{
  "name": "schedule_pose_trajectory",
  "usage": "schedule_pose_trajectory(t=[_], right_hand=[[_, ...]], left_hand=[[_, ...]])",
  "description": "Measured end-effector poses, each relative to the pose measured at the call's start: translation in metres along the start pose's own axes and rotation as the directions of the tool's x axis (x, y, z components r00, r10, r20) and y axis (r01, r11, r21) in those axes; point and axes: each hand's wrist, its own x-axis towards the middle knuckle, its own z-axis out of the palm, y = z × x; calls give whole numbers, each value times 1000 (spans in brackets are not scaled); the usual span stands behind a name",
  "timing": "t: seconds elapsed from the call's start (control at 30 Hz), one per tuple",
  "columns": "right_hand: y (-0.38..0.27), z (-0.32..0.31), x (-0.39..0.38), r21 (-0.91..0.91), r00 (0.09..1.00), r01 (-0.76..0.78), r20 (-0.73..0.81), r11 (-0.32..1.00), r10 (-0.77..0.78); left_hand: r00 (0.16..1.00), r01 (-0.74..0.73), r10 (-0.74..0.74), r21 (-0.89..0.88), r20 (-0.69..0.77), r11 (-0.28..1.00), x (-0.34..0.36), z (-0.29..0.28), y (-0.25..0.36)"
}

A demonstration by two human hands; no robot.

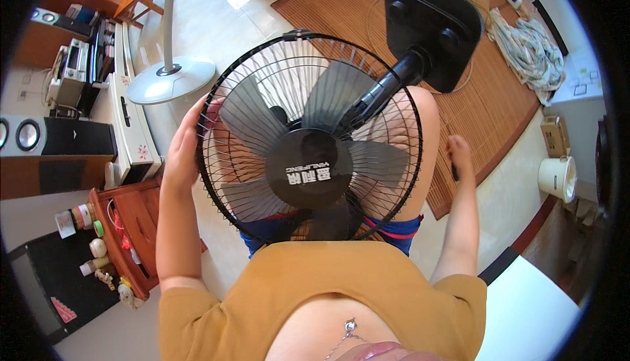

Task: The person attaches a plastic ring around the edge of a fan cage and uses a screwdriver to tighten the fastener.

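Currently the left hand point(182, 148) lies flat and open-fingered against the rim of the round black wire-caged fan point(308, 157) resting across the person's lap, grille not yet off, while the right hand point(459, 157) grips 1 small dark tool point(454, 170).

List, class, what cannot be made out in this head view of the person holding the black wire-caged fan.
- Left hand: its fingertips lie behind the round black wire fan cage, so the grip is unclear.
- Right hand: a small dark thing at the fingers, too small to identify.
- Lap and knees: hidden by the grey fan blades and hub.
- White round stand base: its pole is cut off by the top edge.
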Motion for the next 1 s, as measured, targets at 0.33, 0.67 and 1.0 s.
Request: schedule_pose_trajectory(t=[0.33, 0.67, 1.0], right_hand=[[75, 52, 4, -514, 868, -95, -462, 852, -182], [-315, 90, -64, 349, 729, 520, 294, 779, -618], [-332, 80, -42, 570, 752, 86, 501, 817, -428]], left_hand=[[940, 119, -131, -58, -316, 991, -89, 43, -7], [882, 62, -230, -384, -410, 921, -126, 81, -26], [913, -12, -59, -169, -405, 985, -59, 53, 16]])
